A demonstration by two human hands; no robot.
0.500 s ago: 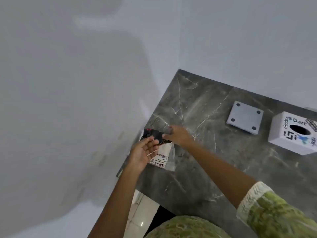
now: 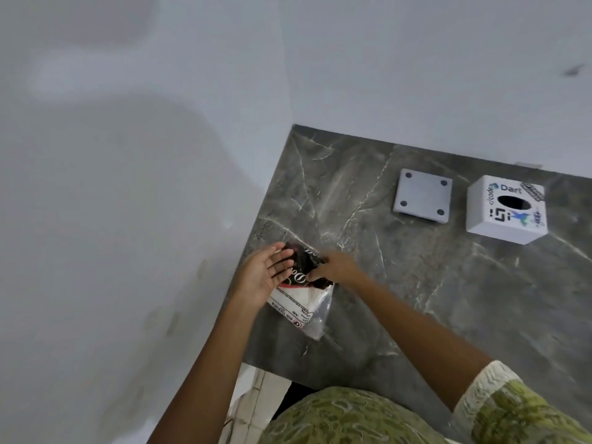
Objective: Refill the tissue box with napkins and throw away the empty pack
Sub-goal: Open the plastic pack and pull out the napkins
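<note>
The napkin pack (image 2: 302,291) is now showing more of its dark printed top and its clear, slack lower end than it did half a second ago, and the left hand (image 2: 266,274) is spreading flatter against its near-left side instead of curling round the edge. The right hand (image 2: 333,267) is staying at the dark end, pinching it. My judgement is that the pack is being steadied and worked open at that end, so the refill itself is not yet begun: white napkins are still lying inside the wrapper.

The pack is lying on the grey marble counter (image 2: 416,299), near its left edge and close to the wall (image 2: 160,219). The white tissue box (image 2: 506,208), stickered and with a dark oval slot on top, is sitting well apart at the far right of the counter. Its flat grey base plate (image 2: 423,195), with four dark feet showing, is lying just beside it on the left, apart from it, which suggests the box is already opened for loading.

Left hand: palm up and facing the pack, fingers extended and loosely splayed, fingertips touching the dark print; it is bracing, not gripping. Right hand: knuckles up, fingers curled narrow and closed on the pack's dark top edge. Both forearms are reaching forward and converging on the pack; a green patterned sleeve (image 2: 512,408) is covering the right upper arm.
</note>
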